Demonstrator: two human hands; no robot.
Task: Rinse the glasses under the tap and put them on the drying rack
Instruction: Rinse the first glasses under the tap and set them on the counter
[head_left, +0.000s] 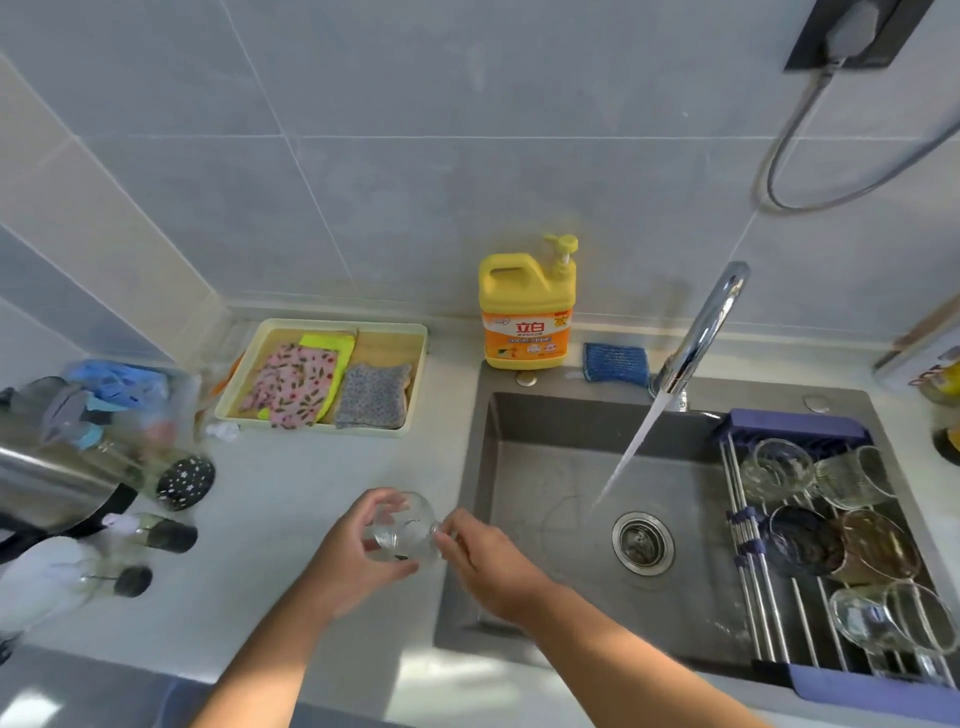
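Both hands, the left hand (358, 551) and right hand (488, 564), closed around one glass (402, 530) over the surface by the sink (550, 426) (probably heading for the running tap (701, 327)), while the rack (779, 613) held others.

**Sink to the right, counter to the left**

The sink (519, 467) is sitting right of the counter (291, 493). The rack (779, 613) is lying across the sink's right side, glasses (831, 540) resting in it. The tap (701, 332) is standing behind the sink, water (631, 457) falling into the basin left of the rack. Behind the sink's left corner the bottle (527, 312) is standing – a sponge (615, 364) lying just right of it. The tray (415, 364), holding cloths (322, 384), is lying left of the bottle. Both hands – left (353, 551), right (488, 566) – are holding a glass (408, 527) above the counter, beside the sink's left edge.
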